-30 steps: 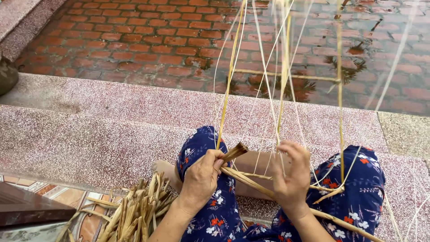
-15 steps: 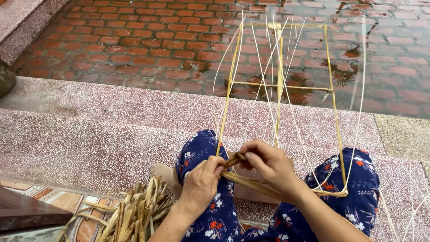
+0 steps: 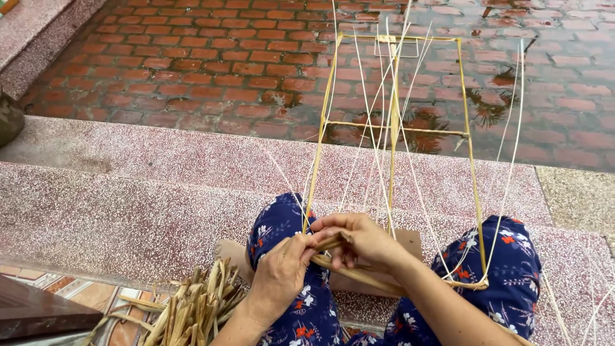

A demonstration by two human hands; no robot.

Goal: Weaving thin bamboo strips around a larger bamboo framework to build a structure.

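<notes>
Head view: left hand (image 3: 280,277) and right hand (image 3: 359,238) hide the bamboo frame (image 3: 394,128) base.

**A:** Where are the person's hands?

**B:** Both are low in the middle of the view, above the lap. The left hand (image 3: 282,275) comes up from the bottom edge, back of the hand facing up, fingers curled, thumb pressed toward the other hand.

**A:** And the right?

**B:** The right hand (image 3: 359,240) reaches in from the lower right, forearm bare and angled across. Its fingers are bent in a pinch, knuckles up. The two hands touch at the fingertips, both closed in a tight grip.
</notes>
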